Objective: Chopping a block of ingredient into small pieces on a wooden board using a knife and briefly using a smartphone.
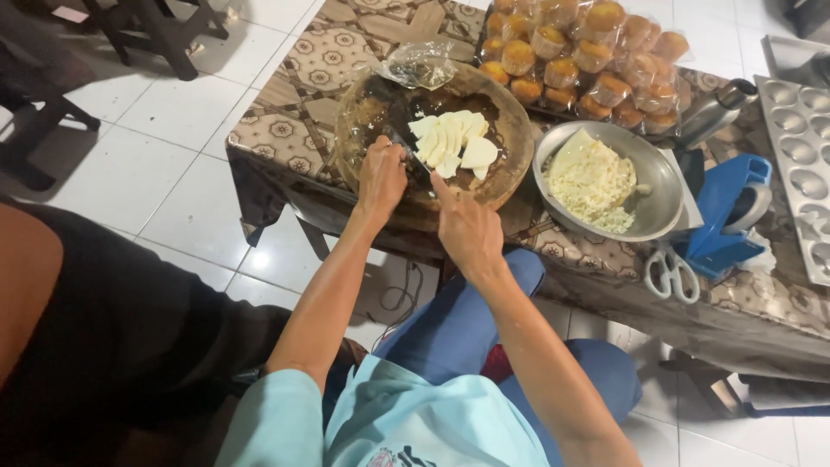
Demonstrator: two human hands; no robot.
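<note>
Cheese slices (451, 143), pale and thin, lie fanned on a round wooden board (515, 130), the row running roughly from upper left to lower right, with one larger wedge-shaped piece at its right end pointing toward the metal bowl (661, 203). The board sits on a patterned table (298, 104), close to the near edge, and its near rim comes almost to that edge.

The person's left hand (381, 177) is clenched around a dark knife (405, 154), whose blade runs up and to the left of the slices, just beside them. The right hand (465, 227) rests at the board's near rim with the forefinger stretched out toward the slices, its tip just short of them; the other fingers are curled loosely and hold nothing that I can see.

Room on the board is open mostly to the left and far side, where crumpled clear plastic (421, 65) lies over the rim. To the right, the metal bowl of crumbled cheese stands just beside the board. Beyond it are scissors (672, 274) with white handles, a blue tool (724, 216) and a moulded baking tray (804, 147). Bagged muffins (575, 56) crowd the far side of the table. White floor tiles lie open to the left.
</note>
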